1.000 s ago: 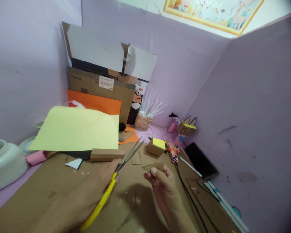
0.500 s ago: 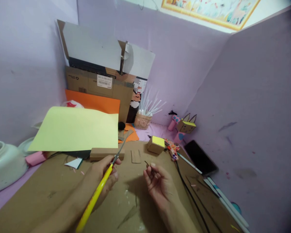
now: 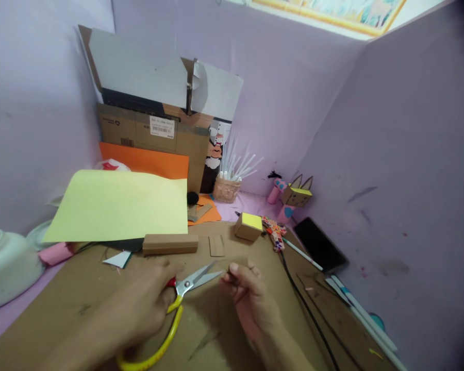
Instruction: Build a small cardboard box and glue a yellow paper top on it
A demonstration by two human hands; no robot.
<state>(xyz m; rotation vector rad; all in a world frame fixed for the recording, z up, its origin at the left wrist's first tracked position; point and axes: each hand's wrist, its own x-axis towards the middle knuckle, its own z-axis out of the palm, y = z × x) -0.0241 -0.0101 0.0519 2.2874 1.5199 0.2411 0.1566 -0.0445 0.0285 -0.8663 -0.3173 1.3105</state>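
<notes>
My left hand (image 3: pixel 150 299) is closed on the handle of a pair of scissors (image 3: pixel 186 284) with yellow and red grips. Their blades stand slightly apart and point right, the tips close to my right hand (image 3: pixel 251 293). Thumb and fingers of that hand pinch a small brown piece, mostly hidden by the fingertips. Beyond the hands, a small flat cardboard rectangle (image 3: pixel 217 246) lies between a long cardboard block (image 3: pixel 170 244) and a small box with a yellow top (image 3: pixel 249 226).
A yellow sheet (image 3: pixel 123 206) lies at the back left before a large cardboard box (image 3: pixel 139 129). A basket of white sticks (image 3: pixel 227 189) is behind. To the right are a phone (image 3: pixel 320 245), a glue gun with patterned cover (image 3: pixel 274 234) and its cable, and white sticks (image 3: pixel 363 314).
The scissors have turned from pointing up and away to pointing right, with their blades now apart near my right hand. My left hand has rolled over, its back now showing.
</notes>
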